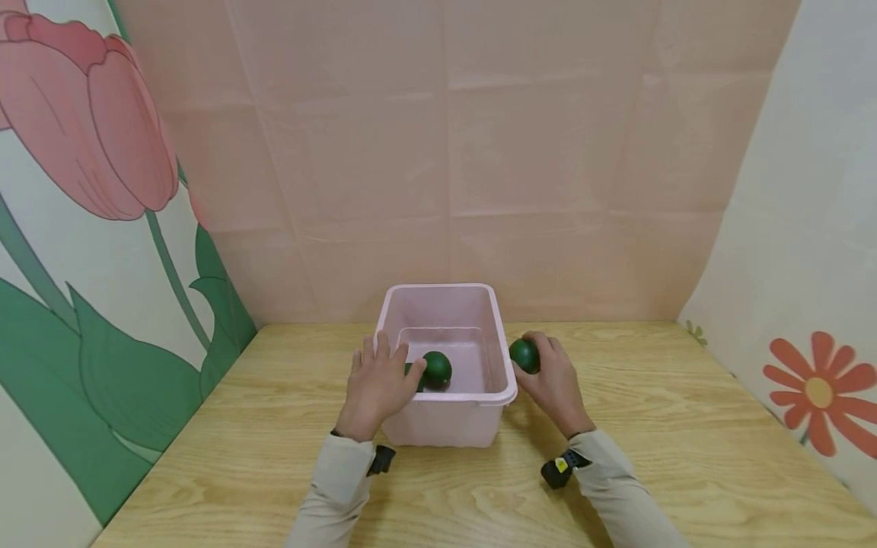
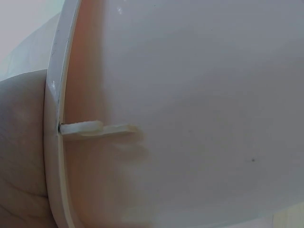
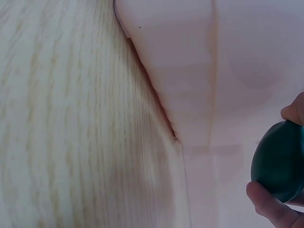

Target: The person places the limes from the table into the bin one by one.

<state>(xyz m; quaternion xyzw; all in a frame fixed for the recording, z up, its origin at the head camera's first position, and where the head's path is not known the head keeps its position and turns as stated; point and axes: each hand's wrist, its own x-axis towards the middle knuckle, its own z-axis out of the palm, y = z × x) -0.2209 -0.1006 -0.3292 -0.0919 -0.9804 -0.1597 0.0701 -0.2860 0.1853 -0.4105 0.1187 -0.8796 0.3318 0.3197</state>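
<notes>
Just right of a pale pink plastic bin (image 1: 444,422), my right hand (image 1: 553,379) holds a dark green round fruit (image 1: 524,355) between thumb and fingers. The right wrist view shows this fruit (image 3: 275,161) with fingertips on its near and far sides. My left hand (image 1: 378,387) lies over the bin's left front rim, its fingers straight and spread. Inside the bin, near the front, sits another green round fruit (image 1: 437,370). Beside it, a further green thing is mostly hidden by the left thumb. In the left wrist view, the bin's outer wall (image 2: 199,95) fills most of the picture.
The bin stands on a wood-grain table (image 1: 226,457). Behind the table hangs a creased, peach-coloured sheet (image 1: 548,152). Side panels carry a large tulip (image 1: 89,122) at left and an orange flower (image 1: 818,392) at right. A dark device sits at each wrist.
</notes>
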